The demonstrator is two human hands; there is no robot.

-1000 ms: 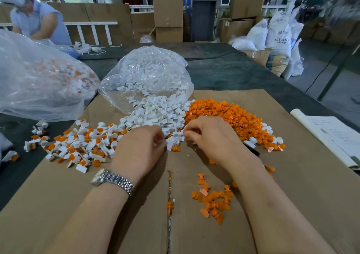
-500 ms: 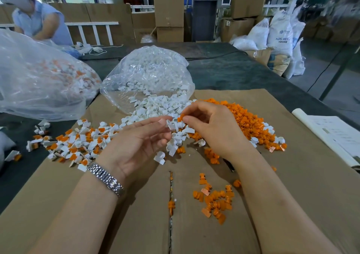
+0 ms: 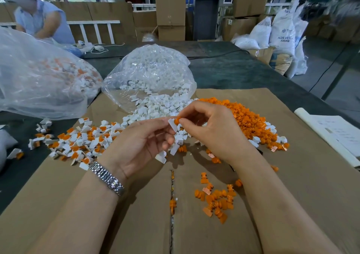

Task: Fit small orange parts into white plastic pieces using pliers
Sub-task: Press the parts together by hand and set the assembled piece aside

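My left hand [image 3: 140, 146] pinches a white plastic piece [image 3: 172, 125] between thumb and fingers, raised above the cardboard. My right hand [image 3: 214, 131] pinches a small orange part [image 3: 177, 120] and holds it against the top of that white piece. Behind the hands lies a heap of loose white pieces [image 3: 155, 109] spilling from a clear bag [image 3: 150, 72]. A pile of orange parts [image 3: 247, 119] spreads to the right. Joined white-and-orange pieces [image 3: 78, 142] lie scattered at the left. No pliers are clearly visible; a dark object under my right wrist is mostly hidden.
A large clear bag of joined pieces [image 3: 39, 78] sits at the far left. A small cluster of orange parts [image 3: 216, 201] lies near me on the cardboard sheet [image 3: 303, 176]. White papers [image 3: 335, 133] lie at the right edge. Another person [image 3: 41, 22] works at the back left.
Both hands have lifted off the piles and come together. The left now holds a white piece and the right an orange part, pressed against each other.
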